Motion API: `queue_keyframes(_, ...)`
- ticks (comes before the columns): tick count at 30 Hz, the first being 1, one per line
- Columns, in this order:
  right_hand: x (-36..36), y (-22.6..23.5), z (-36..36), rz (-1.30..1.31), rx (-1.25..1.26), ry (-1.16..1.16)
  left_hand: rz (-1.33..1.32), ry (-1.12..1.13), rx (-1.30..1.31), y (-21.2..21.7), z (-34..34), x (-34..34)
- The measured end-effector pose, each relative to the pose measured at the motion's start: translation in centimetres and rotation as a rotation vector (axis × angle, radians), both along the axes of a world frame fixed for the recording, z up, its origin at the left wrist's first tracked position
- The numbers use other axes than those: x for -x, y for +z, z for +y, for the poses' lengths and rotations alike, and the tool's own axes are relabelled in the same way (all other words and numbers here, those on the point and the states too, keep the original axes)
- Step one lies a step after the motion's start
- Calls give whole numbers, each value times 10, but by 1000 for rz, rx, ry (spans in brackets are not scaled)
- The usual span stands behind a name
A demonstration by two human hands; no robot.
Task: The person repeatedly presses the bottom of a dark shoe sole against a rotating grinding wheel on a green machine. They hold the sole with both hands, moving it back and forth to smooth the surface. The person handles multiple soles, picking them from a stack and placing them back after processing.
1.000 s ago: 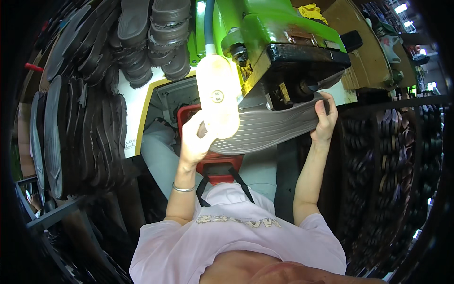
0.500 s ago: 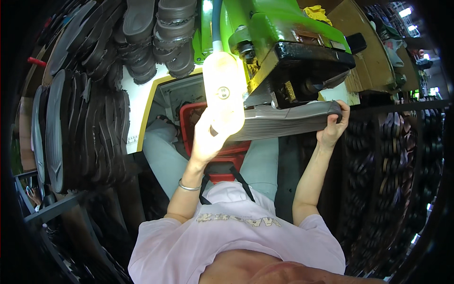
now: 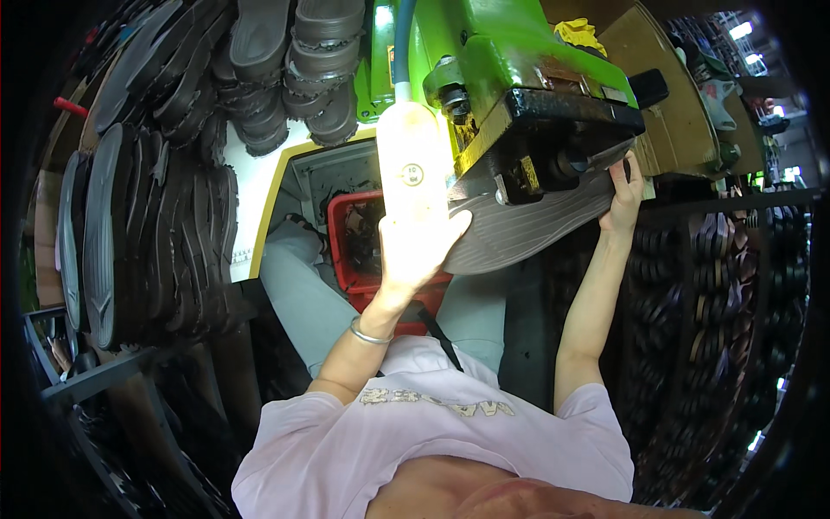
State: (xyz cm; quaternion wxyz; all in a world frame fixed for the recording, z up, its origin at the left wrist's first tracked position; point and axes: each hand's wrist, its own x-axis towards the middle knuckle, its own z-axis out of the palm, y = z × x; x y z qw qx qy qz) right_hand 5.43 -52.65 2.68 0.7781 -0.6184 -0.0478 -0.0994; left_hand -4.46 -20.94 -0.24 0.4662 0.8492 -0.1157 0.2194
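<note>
A dark grey shoe sole [image 3: 527, 233] with a ridged face is held under the head of a green and black machine [image 3: 553, 104]. At the sole's left end is my left hand [image 3: 419, 251], thumb lying over the edge; its other fingers are lost in the glare of a bright lamp [image 3: 413, 164]. My right hand [image 3: 622, 195] grips the sole's far right end, with fingers up close beside the machine head. The head hides part of the sole's far edge.
Stacked grey soles with ragged edges [image 3: 324, 52] and upright rows of soles [image 3: 112, 233] fill the left side. A red bin [image 3: 337, 259] holding dark scraps sits below the table opening. At the right are a cardboard box [image 3: 683, 112] and racks of soles [image 3: 726, 285].
The sole has turned from nearly edge-on to showing its ridged face, its right end going farther in beneath the machine head. My left hand has shifted right and my right hand slightly away from me.
</note>
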Motion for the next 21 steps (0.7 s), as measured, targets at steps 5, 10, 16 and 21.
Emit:
queue_keyframes(5,4,11,25,15,48,-4,329,-130,777,-4,9,13)
queue_keyframes(10,28,-7,28,-170,124,-5,277,-175,639,-12,33,17)
queue_keyframes(16,33,-17,16,-241,64,-107,284,-153,512,-13,19,19)
queue_keyframes(21,31,-9,5,-225,56,-139,323,-266,370,-9,20,8)
